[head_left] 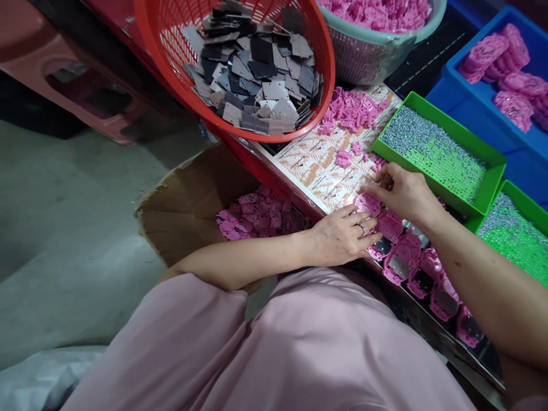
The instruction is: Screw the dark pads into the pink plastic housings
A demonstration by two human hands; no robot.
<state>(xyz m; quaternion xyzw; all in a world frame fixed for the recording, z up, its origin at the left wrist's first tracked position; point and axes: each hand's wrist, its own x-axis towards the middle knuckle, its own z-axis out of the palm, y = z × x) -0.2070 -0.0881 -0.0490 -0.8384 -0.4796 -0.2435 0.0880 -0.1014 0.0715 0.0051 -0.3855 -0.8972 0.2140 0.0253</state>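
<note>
Pink cases (pixel 405 250), lower right of the red basket (pixel 265 136)

Below the basket, a carton (pixel 171 211) keeps pink pieces (pixel 261 217) low, probably to save space. Lower right of the basket, the left hand (pixel 342 237) lies spread over end cases, seemingly steadying them. Farther right, the right hand (pixel 405 191) curls narrowly; I cannot tell if it holds anything. Its forearm (pixel 471 257) hides some cases; the basket's top is cut off.

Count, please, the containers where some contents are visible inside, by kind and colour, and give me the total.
Red basket: 1
Pale green basket: 1
Green trays: 2
Blue bin: 1
Cardboard box: 1
Total: 6
</note>
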